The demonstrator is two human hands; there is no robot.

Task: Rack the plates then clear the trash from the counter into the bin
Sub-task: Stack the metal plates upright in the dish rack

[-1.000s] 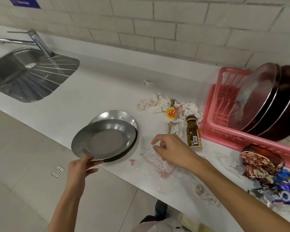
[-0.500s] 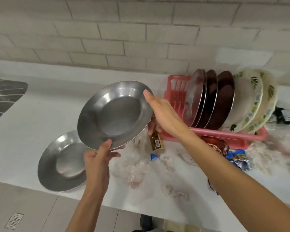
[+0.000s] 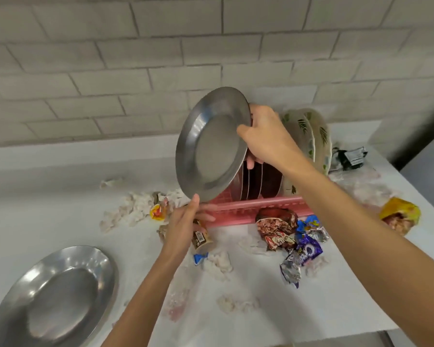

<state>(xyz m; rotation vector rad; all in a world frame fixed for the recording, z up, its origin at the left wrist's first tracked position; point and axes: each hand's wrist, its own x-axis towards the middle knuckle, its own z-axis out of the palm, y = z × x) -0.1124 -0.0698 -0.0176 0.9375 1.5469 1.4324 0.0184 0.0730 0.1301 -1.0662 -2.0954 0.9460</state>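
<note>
Head view: what are the hands doing?

- Right hand [image 3: 268, 136] grips the upper right rim of the steel plate [image 3: 211, 146], thumb on the front and fingers curled behind. Left hand [image 3: 186, 226] has its fingers straight and together, with a fingertip touching the plate's lower rim.

Where's the plate?

- Off the tabletop [image 3: 48, 196], tilted near upright over the left end of the pink rack [image 3: 261, 205]. It's round with a broad flat rim and a dull brushed sheen. The rack is slotted plastic and sits towards the far right of the tabletop. It holds dark plates [image 3: 268, 181] with pale rims, then cream leaf-print plates [image 3: 318, 136], all on edge. The second steel plate [image 3: 55, 294] lies flat at the near left corner.

Any readable labels?

- The purple wrapper [image 3: 308, 251] in front of the rack has white script that looks like "Oreo", crumpled. The brown bottle [image 3: 201, 239] lies partly behind the left hand; a barcode shows, but the text is too small to read. The red-brown wrapper [image 3: 276, 226] has print I can't read.

Other trash?

- Crumpled tissue [image 3: 133, 209] left of the rack, a silver foil scrap [image 3: 290, 269] just beside the purple wrapper, a yellow wrapper [image 3: 400, 214] at the right edge and a black packet [image 3: 351, 156] at the far right corner.
</note>
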